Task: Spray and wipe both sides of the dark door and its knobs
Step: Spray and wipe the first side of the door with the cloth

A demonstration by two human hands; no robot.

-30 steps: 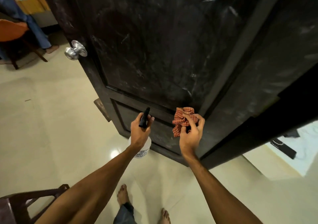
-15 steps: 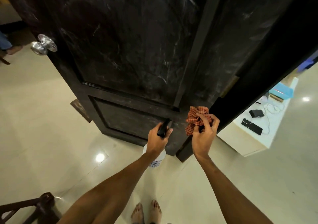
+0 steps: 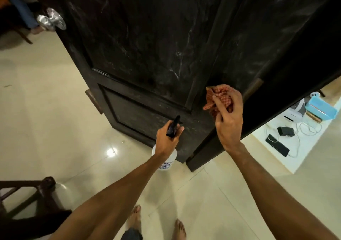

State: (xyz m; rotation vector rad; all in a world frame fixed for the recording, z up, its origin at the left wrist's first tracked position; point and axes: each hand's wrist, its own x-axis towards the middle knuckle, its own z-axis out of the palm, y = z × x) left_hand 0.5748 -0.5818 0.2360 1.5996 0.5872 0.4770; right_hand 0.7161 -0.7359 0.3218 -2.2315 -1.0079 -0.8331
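Now we're low on the dark door (image 3: 147,46), and this reads as the wiping step: the right hand (image 3: 228,123) bunches the red checked cloth (image 3: 218,96) in curled fingers at the door's right upright. The left hand (image 3: 167,138) wraps the spray bottle (image 3: 165,159) at its black trigger head, nozzle toward the lower panel. Next call, I'd say: firm strokes over those streaks, then the knob (image 3: 50,19), up left. How full the white bottle is, I cannot tell.
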